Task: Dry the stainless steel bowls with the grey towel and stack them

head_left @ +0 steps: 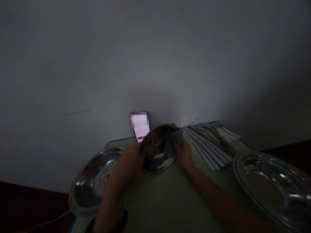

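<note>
My left hand [130, 163] grips the left rim of a small shiny steel bowl [155, 152], holding it tilted so its inside faces me above the pale green table [170, 200]. My right hand [183, 153] presses a grey-blue cloth [173, 142] against the bowl's inner right side, fingers closed on the cloth. The scene is dim.
A large steel plate [93, 179] lies at the table's left edge and another [272, 184] at the right. A row of knives, spoons and a wooden stick [211, 145] lies behind my right hand. A lit phone [141, 131] leans against the grey wall. A white cable [48, 221] runs off bottom left.
</note>
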### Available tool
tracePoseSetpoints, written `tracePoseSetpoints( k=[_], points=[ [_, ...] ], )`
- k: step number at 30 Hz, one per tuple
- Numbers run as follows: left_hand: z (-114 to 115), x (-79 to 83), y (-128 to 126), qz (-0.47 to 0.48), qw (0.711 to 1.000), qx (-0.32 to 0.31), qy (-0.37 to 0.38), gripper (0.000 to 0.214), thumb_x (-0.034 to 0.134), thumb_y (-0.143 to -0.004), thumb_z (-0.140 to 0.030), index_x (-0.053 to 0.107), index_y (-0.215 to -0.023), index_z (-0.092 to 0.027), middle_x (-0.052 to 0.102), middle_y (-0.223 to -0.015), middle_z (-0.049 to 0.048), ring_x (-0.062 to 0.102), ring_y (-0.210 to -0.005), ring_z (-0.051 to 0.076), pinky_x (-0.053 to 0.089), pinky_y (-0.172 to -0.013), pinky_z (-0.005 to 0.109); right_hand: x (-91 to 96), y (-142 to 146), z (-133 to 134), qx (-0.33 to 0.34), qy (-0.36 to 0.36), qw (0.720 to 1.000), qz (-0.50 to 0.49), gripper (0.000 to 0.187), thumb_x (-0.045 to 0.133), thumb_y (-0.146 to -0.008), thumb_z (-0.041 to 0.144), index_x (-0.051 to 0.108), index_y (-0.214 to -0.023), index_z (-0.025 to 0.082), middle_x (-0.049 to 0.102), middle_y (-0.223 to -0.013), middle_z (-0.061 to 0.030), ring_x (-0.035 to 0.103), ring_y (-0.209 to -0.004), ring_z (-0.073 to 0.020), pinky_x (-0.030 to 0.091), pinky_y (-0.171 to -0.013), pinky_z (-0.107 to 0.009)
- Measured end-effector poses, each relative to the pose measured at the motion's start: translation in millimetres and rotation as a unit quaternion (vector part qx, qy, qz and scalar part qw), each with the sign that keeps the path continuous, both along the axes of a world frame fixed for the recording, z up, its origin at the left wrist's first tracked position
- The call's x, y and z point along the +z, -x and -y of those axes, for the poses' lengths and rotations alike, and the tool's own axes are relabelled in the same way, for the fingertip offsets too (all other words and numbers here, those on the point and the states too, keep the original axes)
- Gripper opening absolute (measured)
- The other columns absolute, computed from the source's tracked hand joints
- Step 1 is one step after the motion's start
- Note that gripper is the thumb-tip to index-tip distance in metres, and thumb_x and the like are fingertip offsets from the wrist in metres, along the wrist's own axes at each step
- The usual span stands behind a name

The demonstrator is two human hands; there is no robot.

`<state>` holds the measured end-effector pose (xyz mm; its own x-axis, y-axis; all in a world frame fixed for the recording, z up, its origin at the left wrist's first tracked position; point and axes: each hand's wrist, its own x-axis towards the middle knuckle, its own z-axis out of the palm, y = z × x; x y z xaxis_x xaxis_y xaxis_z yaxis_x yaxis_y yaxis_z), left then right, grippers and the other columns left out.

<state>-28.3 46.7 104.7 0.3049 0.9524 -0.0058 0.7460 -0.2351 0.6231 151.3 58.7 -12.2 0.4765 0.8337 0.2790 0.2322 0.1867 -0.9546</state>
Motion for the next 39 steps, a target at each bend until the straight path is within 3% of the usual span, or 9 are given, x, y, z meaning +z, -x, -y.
tracePoseSetpoints(
  k=[5, 10, 16, 22, 28, 30, 34, 39],
  points=[
    [3, 2.0, -10, -0.072, 0.997, 0.0, 0.036, 0.036, 0.04, -0.087, -0.031, 0.063, -0.109, -0.013, 0.072, -0.104, 0.0167, 0.071, -0.084, 0.027, 0.053, -0.075, 0.037, -0.1, -3, -2, -0.004, 0.011, 1.0, -0.019, 0.034, 0.053, -0.082, 0.049, 0.061, -0.085, 0.016, 0.067, -0.078, -0.0057, 0.06, -0.073, -0.022, 0.046, -0.064, -0.031],
    [8, 3.9, -12, -0.082, 0.996, -0.011, 0.04, 0.046, 0.038, -0.09, -0.039, 0.057, -0.122, -0.011, 0.067, -0.116, 0.0191, 0.064, -0.106, 0.031, 0.047, -0.09, 0.044, 2.5, -9, -4, -0.006, 0.003, 1.0, -0.017, 0.034, 0.055, -0.08, 0.046, 0.061, -0.093, 0.015, 0.068, -0.085, -0.0069, 0.06, -0.078, -0.022, 0.047, -0.066, -0.031],
    [13, 16.1, -11, -0.03, 0.999, -0.008, -0.029, 0.073, 0.046, -0.086, -0.053, 0.025, -0.147, -0.018, 0.056, -0.134, 0.0164, 0.059, -0.115, 0.03, 0.047, -0.095, 0.046, 3.3, -6, -2, 0.026, -0.052, 0.997, 0.045, 0.022, 0.056, -0.082, 0.039, 0.061, -0.089, 0.019, 0.067, -0.079, -0.0034, 0.061, -0.071, -0.0193, 0.046, -0.063, -0.03],
    [8, 19.0, -15, -0.009, 0.994, 0.015, -0.108, 0.044, 0.048, -0.087, -0.041, 0.06, -0.122, -0.017, 0.07, -0.112, 0.0124, 0.066, -0.101, 0.027, 0.051, -0.09, 0.045, 9.7, -4, 2, 0.025, -0.119, 0.983, 0.139, 0.01, 0.054, -0.081, 0.027, 0.058, -0.087, 0.021, 0.067, -0.074, -0.0022, 0.06, -0.065, -0.0174, 0.047, -0.06, -0.029],
    [5, 18.6, -13, 0.021, 0.99, -0.024, -0.14, 0.036, 0.049, -0.084, -0.024, 0.065, -0.115, -0.016, 0.073, -0.105, 0.0094, 0.068, -0.094, 0.023, 0.053, -0.086, 0.038, 50.5, -7, 11, 0.048, -0.235, 0.933, 0.267, 0.025, 0.05, -0.077, 0.01, 0.057, -0.098, 0.023, 0.069, -0.09, -0.0036, 0.063, -0.082, -0.0195, 0.049, -0.073, -0.033],
    [6, 20.3, -12, 0.007, 0.988, -0.041, -0.147, 0.034, 0.047, -0.085, -0.024, 0.066, -0.112, -0.016, 0.074, -0.101, 0.0095, 0.069, -0.09, 0.023, 0.053, -0.081, 0.037, 64.4, -7, 15, 0.046, -0.227, 0.918, 0.321, 0.022, 0.052, -0.078, 0.01, 0.056, -0.097, 0.021, 0.067, -0.091, -0.0062, 0.061, -0.086, -0.022, 0.048, -0.077, -0.036],
    [11, 23.3, -12, -0.005, 0.986, -0.052, -0.157, 0.032, 0.045, -0.09, -0.033, 0.071, -0.104, -0.02, 0.076, -0.092, 0.0069, 0.07, -0.081, 0.023, 0.054, -0.073, 0.035, 76.8, -8, 18, 0.039, -0.139, 0.912, 0.383, 0.009, 0.055, -0.082, 0.019, 0.057, -0.09, 0.018, 0.064, -0.087, -0.0101, 0.056, -0.084, -0.0259, 0.046, -0.073, -0.041],
    [12, 24.3, -13, 0.129, 0.981, 0.027, -0.139, 0.031, 0.054, -0.087, -0.039, 0.07, -0.109, -0.025, 0.075, -0.098, 0.0025, 0.069, -0.091, 0.024, 0.053, -0.084, 0.036, 76.9, -20, 12, 0.051, -0.136, 0.947, 0.288, 0.007, 0.055, -0.084, 0.023, 0.057, -0.089, 0.017, 0.064, -0.085, -0.008, 0.058, -0.079, -0.0217, 0.045, -0.07, -0.034]
  ],
)
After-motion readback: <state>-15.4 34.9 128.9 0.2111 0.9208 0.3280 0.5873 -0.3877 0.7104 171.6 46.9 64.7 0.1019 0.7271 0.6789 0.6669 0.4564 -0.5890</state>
